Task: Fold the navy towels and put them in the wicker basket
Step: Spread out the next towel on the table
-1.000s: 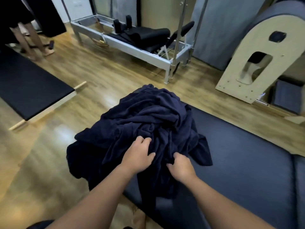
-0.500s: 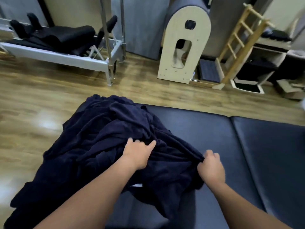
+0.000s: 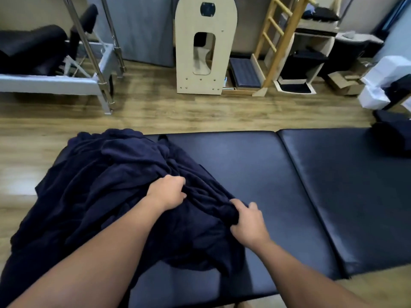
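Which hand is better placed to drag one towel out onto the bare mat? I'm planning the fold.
Likely the right hand: it grips a bunched edge of the navy towels next to the bare mat. The left hand grips mid-pile.

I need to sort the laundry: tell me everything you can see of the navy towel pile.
The navy towel pile is dark, soft-looking terry cloth, crumpled and unfolded, heaped on the left end of the padded table and spilling over its left edge. The left hand grips a bunch on top; the right hand pinches its right edge.
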`<act>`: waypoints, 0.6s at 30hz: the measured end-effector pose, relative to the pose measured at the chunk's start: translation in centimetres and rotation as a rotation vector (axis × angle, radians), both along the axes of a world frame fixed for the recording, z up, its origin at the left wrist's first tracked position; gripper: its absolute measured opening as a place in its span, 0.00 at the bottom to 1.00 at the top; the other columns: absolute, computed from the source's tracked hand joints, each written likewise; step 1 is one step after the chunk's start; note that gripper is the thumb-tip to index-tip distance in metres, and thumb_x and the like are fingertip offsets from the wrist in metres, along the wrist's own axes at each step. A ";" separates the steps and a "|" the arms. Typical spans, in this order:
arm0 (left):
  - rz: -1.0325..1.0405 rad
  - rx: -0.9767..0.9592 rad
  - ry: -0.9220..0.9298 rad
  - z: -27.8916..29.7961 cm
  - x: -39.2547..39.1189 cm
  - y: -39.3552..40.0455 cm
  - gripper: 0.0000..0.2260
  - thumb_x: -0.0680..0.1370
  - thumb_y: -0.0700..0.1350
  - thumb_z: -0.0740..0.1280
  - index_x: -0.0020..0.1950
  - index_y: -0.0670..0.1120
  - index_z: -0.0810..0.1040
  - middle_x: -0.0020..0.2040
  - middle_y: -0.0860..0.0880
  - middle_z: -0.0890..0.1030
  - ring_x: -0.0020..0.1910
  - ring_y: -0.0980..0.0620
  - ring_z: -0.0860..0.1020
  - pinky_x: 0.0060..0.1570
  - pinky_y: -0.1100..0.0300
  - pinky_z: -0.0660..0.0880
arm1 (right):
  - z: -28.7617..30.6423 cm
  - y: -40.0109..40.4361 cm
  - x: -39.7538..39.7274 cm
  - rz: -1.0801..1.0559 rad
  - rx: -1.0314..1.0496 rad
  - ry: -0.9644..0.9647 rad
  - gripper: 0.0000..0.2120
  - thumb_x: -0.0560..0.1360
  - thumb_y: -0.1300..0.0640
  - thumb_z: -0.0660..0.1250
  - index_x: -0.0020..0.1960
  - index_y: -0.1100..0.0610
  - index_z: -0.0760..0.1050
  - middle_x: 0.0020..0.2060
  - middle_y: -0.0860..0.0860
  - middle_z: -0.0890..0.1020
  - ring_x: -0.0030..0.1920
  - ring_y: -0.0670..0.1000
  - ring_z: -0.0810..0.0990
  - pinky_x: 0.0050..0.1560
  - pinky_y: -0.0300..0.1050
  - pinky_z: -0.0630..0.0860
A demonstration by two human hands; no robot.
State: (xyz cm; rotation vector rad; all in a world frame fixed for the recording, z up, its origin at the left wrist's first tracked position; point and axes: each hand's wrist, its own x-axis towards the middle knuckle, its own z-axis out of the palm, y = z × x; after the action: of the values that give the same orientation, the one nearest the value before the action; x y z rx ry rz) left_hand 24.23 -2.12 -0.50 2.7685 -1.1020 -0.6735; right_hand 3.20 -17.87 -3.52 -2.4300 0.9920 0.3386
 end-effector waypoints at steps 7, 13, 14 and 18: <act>0.038 -0.096 0.078 0.5 -2.0 -4.7 0.14 0.77 0.54 0.71 0.60 0.51 0.78 0.58 0.46 0.82 0.58 0.42 0.79 0.54 0.50 0.77 | 1.6 -6.9 -1.6 -0.127 -0.253 -0.058 0.31 0.69 0.62 0.63 0.71 0.46 0.67 0.55 0.54 0.67 0.55 0.60 0.66 0.55 0.51 0.72; 0.067 -0.173 0.159 2.1 -5.5 -12.4 0.19 0.77 0.52 0.72 0.66 0.50 0.77 0.62 0.47 0.81 0.62 0.45 0.78 0.60 0.51 0.75 | 2.9 -15.1 -4.1 -0.179 -0.299 -0.084 0.30 0.69 0.63 0.64 0.70 0.47 0.68 0.58 0.54 0.69 0.57 0.60 0.65 0.46 0.47 0.70; 0.081 -0.182 0.183 2.2 -6.6 -13.9 0.19 0.77 0.52 0.72 0.66 0.49 0.77 0.62 0.48 0.81 0.61 0.45 0.78 0.60 0.51 0.75 | 2.9 -16.5 -5.0 -0.180 -0.299 -0.070 0.31 0.69 0.63 0.64 0.70 0.46 0.68 0.58 0.54 0.68 0.57 0.59 0.64 0.46 0.48 0.71; 0.099 -0.229 0.234 2.1 -11.5 -20.5 0.16 0.76 0.50 0.72 0.63 0.49 0.78 0.56 0.49 0.83 0.55 0.48 0.80 0.57 0.50 0.78 | 3.2 -22.5 -8.8 -0.213 -0.343 -0.042 0.31 0.69 0.62 0.65 0.70 0.47 0.67 0.57 0.54 0.68 0.56 0.58 0.64 0.43 0.48 0.70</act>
State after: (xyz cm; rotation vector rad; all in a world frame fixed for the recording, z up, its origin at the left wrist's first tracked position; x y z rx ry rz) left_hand 12.75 -22.61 1.60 2.4602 -0.9252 -0.7814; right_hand -5.65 -40.40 -0.33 -2.5809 1.3705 0.0439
